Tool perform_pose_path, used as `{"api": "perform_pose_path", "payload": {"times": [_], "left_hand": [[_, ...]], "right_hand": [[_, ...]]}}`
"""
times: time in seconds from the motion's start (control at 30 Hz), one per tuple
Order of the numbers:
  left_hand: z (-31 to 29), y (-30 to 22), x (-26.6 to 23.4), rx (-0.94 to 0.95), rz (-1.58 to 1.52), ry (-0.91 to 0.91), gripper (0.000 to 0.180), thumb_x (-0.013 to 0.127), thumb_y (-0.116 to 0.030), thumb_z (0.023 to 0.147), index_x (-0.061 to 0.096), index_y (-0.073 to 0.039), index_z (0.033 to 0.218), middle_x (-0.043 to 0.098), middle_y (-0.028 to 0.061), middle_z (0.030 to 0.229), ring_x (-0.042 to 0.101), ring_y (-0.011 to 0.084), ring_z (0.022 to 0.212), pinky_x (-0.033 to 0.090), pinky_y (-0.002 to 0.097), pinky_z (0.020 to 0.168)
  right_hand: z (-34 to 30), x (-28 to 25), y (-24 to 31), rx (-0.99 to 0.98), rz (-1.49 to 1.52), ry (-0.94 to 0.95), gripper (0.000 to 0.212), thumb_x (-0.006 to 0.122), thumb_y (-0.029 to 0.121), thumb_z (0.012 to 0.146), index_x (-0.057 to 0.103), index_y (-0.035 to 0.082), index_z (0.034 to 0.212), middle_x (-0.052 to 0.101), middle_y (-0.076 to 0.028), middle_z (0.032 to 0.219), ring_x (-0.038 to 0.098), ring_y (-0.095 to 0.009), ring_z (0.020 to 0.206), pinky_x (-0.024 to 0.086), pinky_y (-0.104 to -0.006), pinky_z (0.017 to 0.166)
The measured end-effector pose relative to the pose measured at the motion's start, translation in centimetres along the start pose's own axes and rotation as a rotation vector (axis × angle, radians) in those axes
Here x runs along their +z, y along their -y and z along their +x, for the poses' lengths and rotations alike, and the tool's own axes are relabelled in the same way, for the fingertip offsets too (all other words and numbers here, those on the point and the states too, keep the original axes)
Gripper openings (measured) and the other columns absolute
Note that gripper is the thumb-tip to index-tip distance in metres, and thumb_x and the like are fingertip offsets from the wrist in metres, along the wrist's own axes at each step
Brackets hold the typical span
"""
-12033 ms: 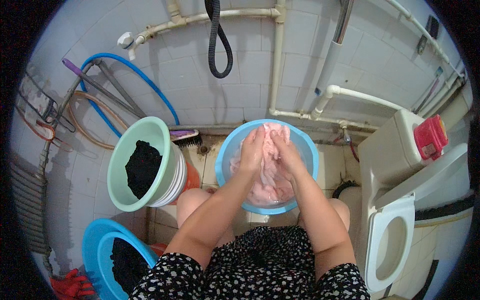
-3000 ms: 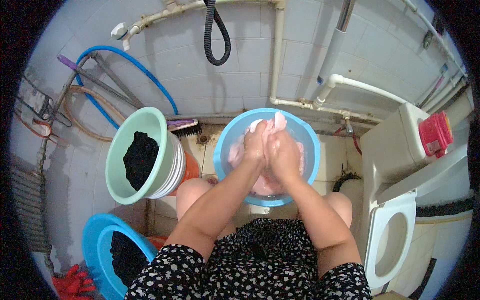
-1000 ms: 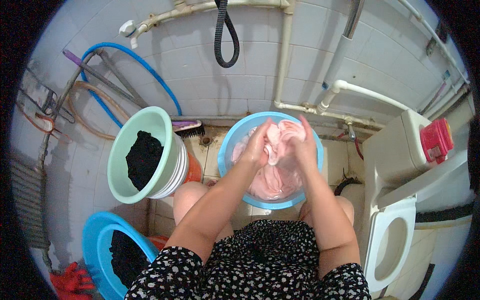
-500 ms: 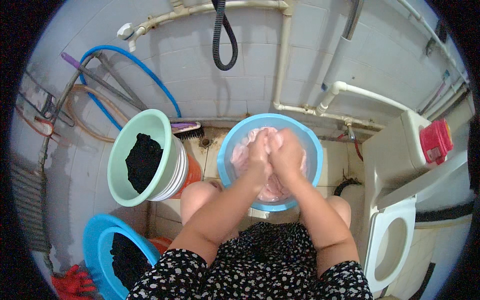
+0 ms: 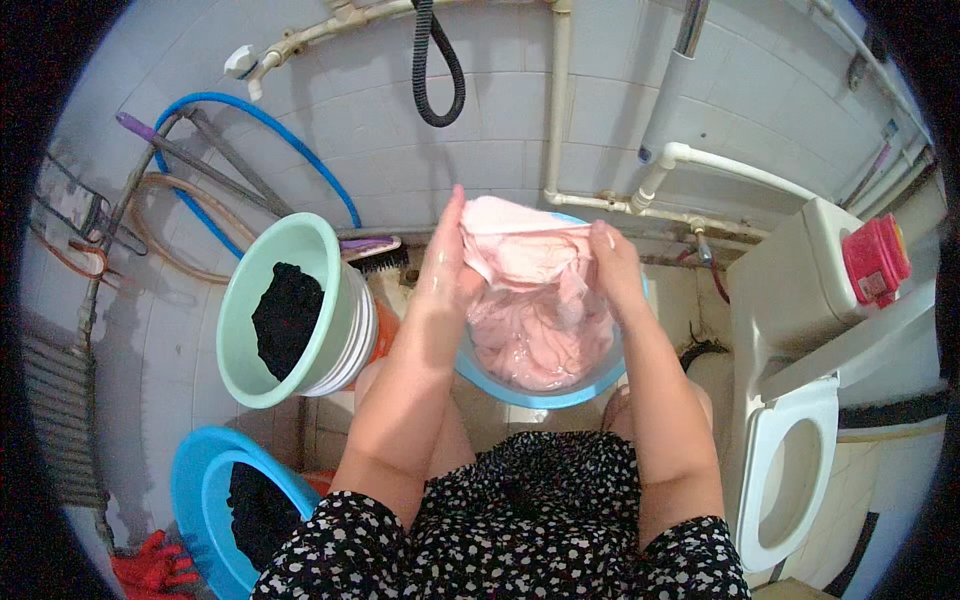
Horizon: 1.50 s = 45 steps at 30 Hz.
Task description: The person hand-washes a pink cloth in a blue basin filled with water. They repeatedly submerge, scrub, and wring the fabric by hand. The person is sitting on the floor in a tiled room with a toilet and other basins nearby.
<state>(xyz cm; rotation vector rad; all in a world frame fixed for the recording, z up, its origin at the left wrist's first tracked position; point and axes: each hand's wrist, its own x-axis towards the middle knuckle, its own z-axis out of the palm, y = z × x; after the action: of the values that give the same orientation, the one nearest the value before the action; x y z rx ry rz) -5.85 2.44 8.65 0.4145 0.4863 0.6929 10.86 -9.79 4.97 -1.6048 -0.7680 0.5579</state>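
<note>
A wet, pale pink cloth (image 5: pixel 525 240) is spread between my two hands above a light blue basin (image 5: pixel 540 400). On its left edge my left hand (image 5: pixel 448 255) grips it, one digit pointing upward. The right edge is pinched in my right hand (image 5: pixel 616 265), with the fingers partly hidden behind the fabric. From the raised part, the rest of the pink fabric (image 5: pixel 545 340) hangs down and lies bunched in the basin, glistening with water. Whether it is all one piece I cannot tell.
To the left, a pale green basin (image 5: pixel 237 330) holds dark cloth (image 5: pixel 287 320); nearer, a blue basin (image 5: pixel 190 500) holds more dark cloth (image 5: pixel 258 515). A scrubbing brush (image 5: pixel 378 255) lies by the wall. A toilet (image 5: pixel 800 470) stands at right. Pipes (image 5: pixel 557 110) and a black hose (image 5: pixel 424 80) are ahead.
My hands were pressed together on the bunched pink cloth inside the basin. They have moved apart and up, stretching part of it out. The view has shifted slightly.
</note>
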Motion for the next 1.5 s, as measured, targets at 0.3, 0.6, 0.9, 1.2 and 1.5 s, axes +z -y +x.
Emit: {"api": "perform_pose_path", "payload": {"times": [0.3, 0.6, 0.9, 1.2, 1.5], "left_hand": [[-1.6, -2.6, 1.3, 0.216, 0.739, 0.126, 0.041, 0.06, -0.029, 0.086, 0.051, -0.005, 0.118, 0.055, 0.0107, 0.117, 0.054, 0.0228, 0.106, 0.044, 0.0357, 0.091], [-0.9, -1.2, -0.5, 0.407, 1.789, -0.191, 0.032, 0.055, -0.017, 0.083, 0.053, -0.008, 0.114, 0.057, 0.0207, 0.107, 0.053, 0.039, 0.098, 0.042, 0.0415, 0.086], [0.3, -2.4, -1.0, 0.407, 0.518, -0.014, 0.025, 0.047, -0.015, 0.089, 0.053, 0.0, 0.108, 0.059, 0.0069, 0.099, 0.056, 0.0156, 0.092, 0.044, 0.0298, 0.08], [-0.4, -0.2, 0.9, 0.049, 0.107, 0.547, 0.027, 0.042, -0.024, 0.087, 0.052, -0.002, 0.099, 0.058, 0.0134, 0.099, 0.055, 0.0255, 0.097, 0.041, 0.0381, 0.089], [0.2, 0.5, 0.3, -0.086, -0.047, 0.795, 0.024, 0.04, -0.022, 0.084, 0.052, -0.001, 0.089, 0.056, 0.02, 0.105, 0.053, 0.0313, 0.1, 0.041, 0.0412, 0.092]], "right_hand": [[1.4, -4.9, 2.6, -0.351, 0.189, -0.464, 0.041, 0.041, 0.034, 0.096, 0.058, -0.002, 0.085, 0.056, -0.004, 0.075, 0.046, -0.013, 0.07, 0.04, -0.0277, 0.065], [1.7, -5.8, 2.6, 0.042, 0.787, -0.269, 0.042, 0.043, 0.036, 0.095, 0.053, -0.003, 0.106, 0.059, -0.012, 0.102, 0.057, -0.021, 0.09, 0.045, -0.0342, 0.081], [0.2, -6.4, 1.9, 0.052, -0.264, 0.357, 0.032, 0.06, 0.03, 0.085, 0.059, 0.0, 0.096, 0.064, -0.007, 0.082, 0.059, -0.013, 0.077, 0.047, -0.0298, 0.068], [0.0, -2.5, 1.4, -0.099, 0.096, 0.215, 0.062, 0.054, 0.035, 0.09, 0.03, 0.004, 0.138, 0.039, -0.016, 0.136, 0.033, -0.025, 0.129, 0.035, -0.0339, 0.1], [-0.5, -2.4, 3.1, 0.079, 0.238, 0.683, 0.045, 0.059, 0.031, 0.087, 0.051, 0.005, 0.122, 0.054, -0.005, 0.114, 0.048, -0.014, 0.105, 0.037, -0.0283, 0.09]]}}
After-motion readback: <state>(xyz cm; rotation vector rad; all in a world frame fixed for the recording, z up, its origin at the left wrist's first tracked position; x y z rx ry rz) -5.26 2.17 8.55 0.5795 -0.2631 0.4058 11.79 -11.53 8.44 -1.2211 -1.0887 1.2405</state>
